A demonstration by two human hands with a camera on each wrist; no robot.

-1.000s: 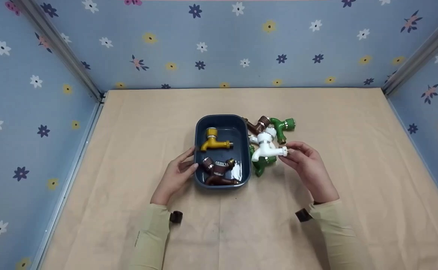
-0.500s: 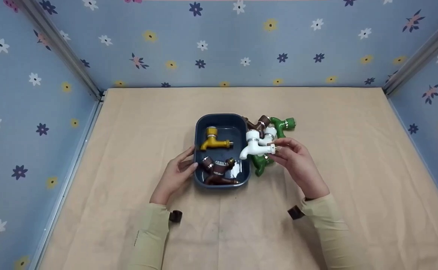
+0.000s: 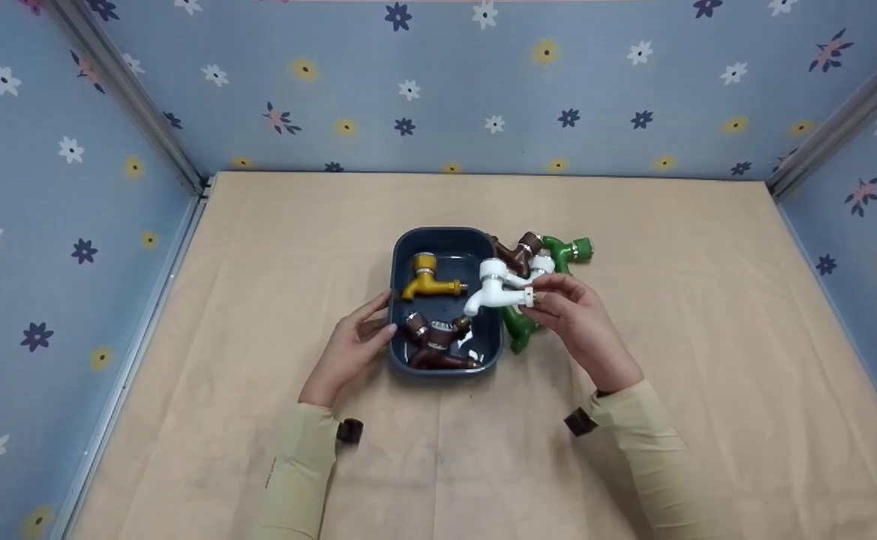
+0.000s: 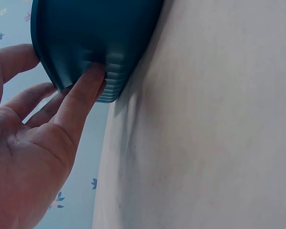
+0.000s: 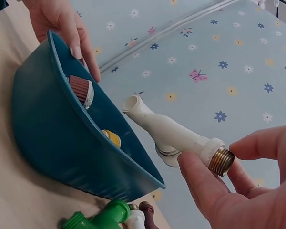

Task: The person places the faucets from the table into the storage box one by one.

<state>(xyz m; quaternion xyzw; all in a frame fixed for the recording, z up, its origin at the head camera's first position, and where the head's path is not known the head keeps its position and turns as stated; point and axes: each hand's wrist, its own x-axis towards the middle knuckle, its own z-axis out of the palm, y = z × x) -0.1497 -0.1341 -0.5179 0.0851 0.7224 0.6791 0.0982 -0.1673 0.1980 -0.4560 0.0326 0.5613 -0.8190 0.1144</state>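
Pinching wht tap [image 3: 494, 295], R hand [image 3: 579, 324]; L hand [image 3: 347, 351] touching bin [image 3: 446, 242]

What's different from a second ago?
The right hand has carried the white tap leftward from over the pile, so its spout now hangs past the right rim of the blue bin. Nothing was newly grasped or released. The left hand stays at the bin's left side; the yellow tap and brown taps inside haven't moved.
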